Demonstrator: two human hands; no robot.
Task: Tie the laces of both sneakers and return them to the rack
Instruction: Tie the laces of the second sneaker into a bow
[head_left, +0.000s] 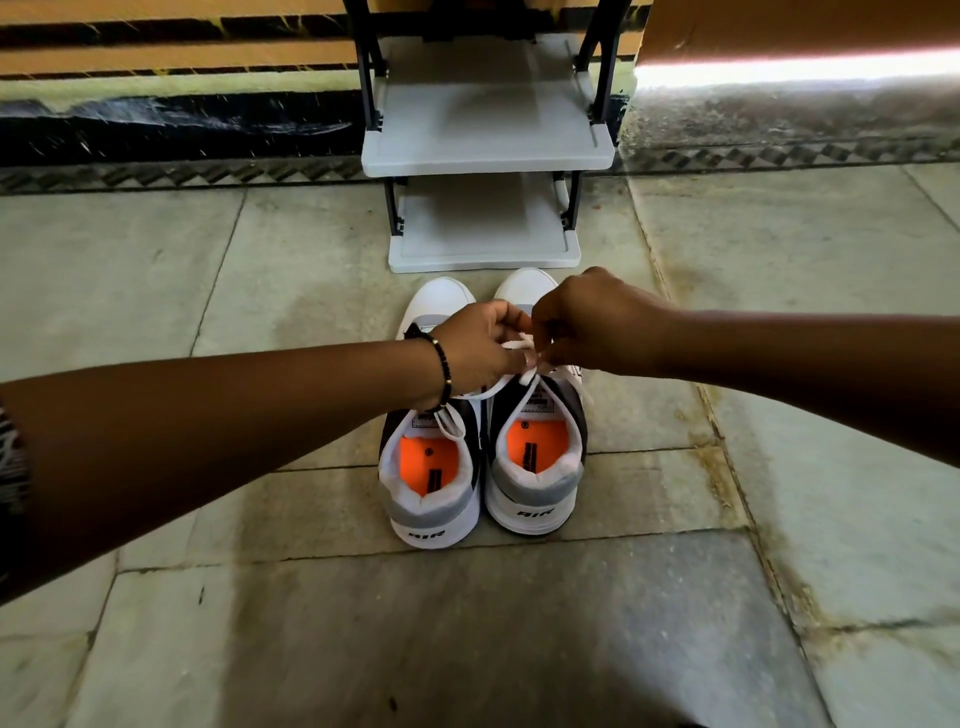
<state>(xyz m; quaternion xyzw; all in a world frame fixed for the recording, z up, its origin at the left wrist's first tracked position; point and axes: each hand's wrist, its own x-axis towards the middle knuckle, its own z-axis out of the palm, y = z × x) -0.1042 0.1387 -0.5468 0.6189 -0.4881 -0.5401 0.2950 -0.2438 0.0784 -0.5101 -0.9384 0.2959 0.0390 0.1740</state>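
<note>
Two white, grey and black sneakers with orange insoles stand side by side on the floor, heels toward me: the left sneaker (434, 499) and the right sneaker (537, 483). Both hands meet above the right sneaker's tongue. My left hand (478, 353), with a beaded bracelet at the wrist, pinches a white lace (527, 376). My right hand (597, 322) pinches the other strand of the same lace. A loose lace loop lies across the left sneaker's tongue. The white shoe rack (488, 153) stands just beyond the toes, its two visible shelves bare.
Pale stone floor tiles spread all around the sneakers. The rack's black posts rise against a wall with orange and black stripes. A bright strip of light falls along the wall at the upper right.
</note>
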